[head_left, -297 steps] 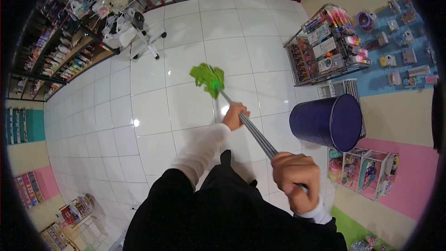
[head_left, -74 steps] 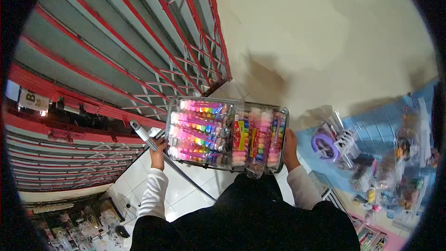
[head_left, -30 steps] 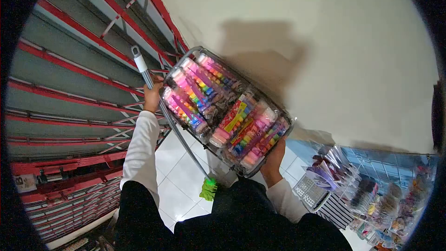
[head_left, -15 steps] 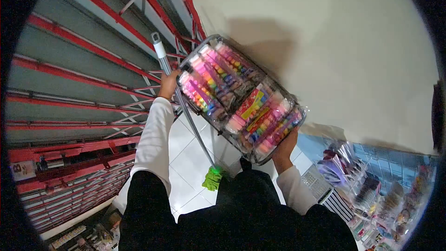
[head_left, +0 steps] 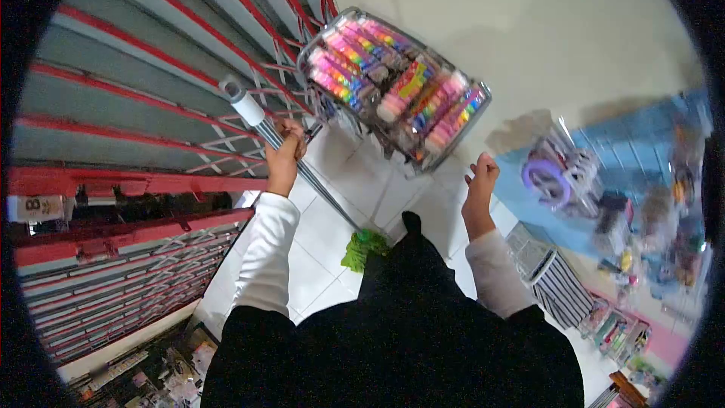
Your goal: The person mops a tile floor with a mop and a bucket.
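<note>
My left hand [head_left: 284, 157] is closed round the grey shaft of a mop [head_left: 317, 185]. The mop's white upper end [head_left: 246, 108] leans toward the red gate, and its green head [head_left: 365, 248] rests on the floor near my foot. Ahead stands a dark-framed rack [head_left: 375, 117] filled with plastic-wrapped, rainbow-coloured packs [head_left: 337, 85]; it is apart from both hands. To the right of the rack my right hand [head_left: 481, 185] hangs in the air, fingers loosely bent and slightly apart, holding nothing.
A red and grey folding gate [head_left: 151, 60] runs along the left, and a beige wall [head_left: 574, 38] rises ahead. Packaged goods hang from a blue panel [head_left: 506, 174] at right, including a purple ring-shaped item [head_left: 547, 183]. Below stands a striped bin [head_left: 563, 291]. White tiles [head_left: 321, 257] cover the floor.
Both hands have let go of the rack, which now stands farther forward by the wall. My left hand has the mop, its shaft tilted more to the left. My right hand is drawn away from the rack.
</note>
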A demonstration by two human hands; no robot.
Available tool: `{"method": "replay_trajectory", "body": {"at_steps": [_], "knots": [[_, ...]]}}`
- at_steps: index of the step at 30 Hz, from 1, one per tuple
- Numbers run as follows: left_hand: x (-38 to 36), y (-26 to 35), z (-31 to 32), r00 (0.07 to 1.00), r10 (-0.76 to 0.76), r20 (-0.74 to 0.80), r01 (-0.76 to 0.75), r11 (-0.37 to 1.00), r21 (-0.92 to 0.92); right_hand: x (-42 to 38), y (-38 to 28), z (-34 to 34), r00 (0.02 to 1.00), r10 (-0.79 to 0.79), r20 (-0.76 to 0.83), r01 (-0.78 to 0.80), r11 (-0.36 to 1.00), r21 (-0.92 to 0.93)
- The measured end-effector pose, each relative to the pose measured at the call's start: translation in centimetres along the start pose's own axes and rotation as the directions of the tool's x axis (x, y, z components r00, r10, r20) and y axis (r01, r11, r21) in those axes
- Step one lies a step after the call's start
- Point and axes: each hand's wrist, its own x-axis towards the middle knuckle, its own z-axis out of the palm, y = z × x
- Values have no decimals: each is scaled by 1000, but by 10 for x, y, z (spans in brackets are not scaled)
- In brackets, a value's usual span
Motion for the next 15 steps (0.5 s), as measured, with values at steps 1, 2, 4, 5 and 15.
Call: {"method": "replay_trajectory", "body": {"at_steps": [1,2,4,5,15], "knots": [[-23,5,-1,999,-13,51,14,1000,-25,-28,-5,-17,998,-52,22,53,996,-78],[-40,9,4,999,-19,41,19,1000,-15,-49,-17,-28,996,-76,45,79,994,-75],[-77,15,9,994,-37,107,36,999,14,-88,-64,-41,958,-240,156,248,968,-34],[-90,17,13,989,-34,142,31,999,24,-103,-90,-43,920,-331,210,339,941,-2],[-215,39,98,928,-255,272,275,961,-36,-263,-178,-14,-134,-420,897,757,541,366]]}}
